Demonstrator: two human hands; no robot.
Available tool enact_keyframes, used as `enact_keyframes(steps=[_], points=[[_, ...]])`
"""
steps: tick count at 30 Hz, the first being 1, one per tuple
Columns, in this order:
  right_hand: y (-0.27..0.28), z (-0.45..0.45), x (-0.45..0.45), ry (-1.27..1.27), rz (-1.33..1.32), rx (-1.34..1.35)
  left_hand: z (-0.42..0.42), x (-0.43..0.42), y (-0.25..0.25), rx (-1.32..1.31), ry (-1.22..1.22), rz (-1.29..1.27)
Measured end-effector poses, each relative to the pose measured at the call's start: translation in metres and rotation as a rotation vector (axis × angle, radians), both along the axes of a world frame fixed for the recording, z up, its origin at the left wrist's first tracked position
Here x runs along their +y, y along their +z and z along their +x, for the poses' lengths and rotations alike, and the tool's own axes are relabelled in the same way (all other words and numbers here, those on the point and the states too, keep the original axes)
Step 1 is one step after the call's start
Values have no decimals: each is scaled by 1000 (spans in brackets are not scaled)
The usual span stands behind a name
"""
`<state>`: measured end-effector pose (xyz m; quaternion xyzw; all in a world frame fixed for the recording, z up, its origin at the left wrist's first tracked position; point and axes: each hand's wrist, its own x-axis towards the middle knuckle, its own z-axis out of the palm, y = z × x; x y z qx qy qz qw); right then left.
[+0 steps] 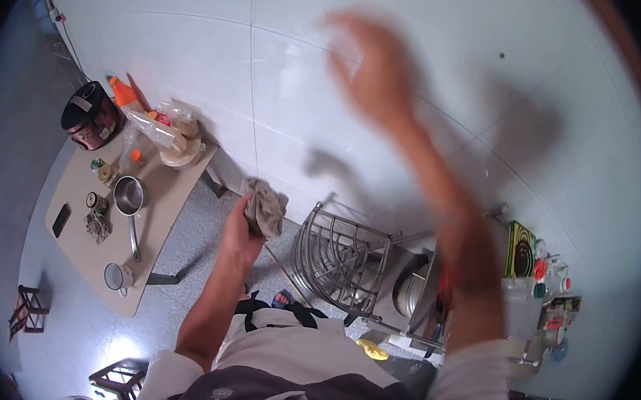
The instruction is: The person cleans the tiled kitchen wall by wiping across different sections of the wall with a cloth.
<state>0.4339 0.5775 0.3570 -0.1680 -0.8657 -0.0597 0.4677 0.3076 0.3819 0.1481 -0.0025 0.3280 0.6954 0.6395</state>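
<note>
A crumpled grey-brown cloth [265,207] is gripped in my left hand [241,231], held out in front of the white wall's lower part. My right hand [377,72] is raised high before the wall and blurred by motion. Its thumb and fingers look apart, with nothing visible between them. Whether the fingertips touch the wall I cannot tell.
To the left, a table [137,291] bears a saucepan [130,195], a mug [117,277], jars, a phone [62,218], a dark appliance [91,115] and bagged items. Below my right arm is a metal rack [338,255] with cookware. Boxes and bottles stand farther right.
</note>
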Motion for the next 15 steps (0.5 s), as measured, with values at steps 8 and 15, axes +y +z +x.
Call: enact_keyframes(steps=[8,15], points=[[-326,40,-226,265,-1415,169,24,-81,-98,-230,-213,-186],[-346,103,-160,224,-1777,1285,11,-101,-91,370,-432,-67]])
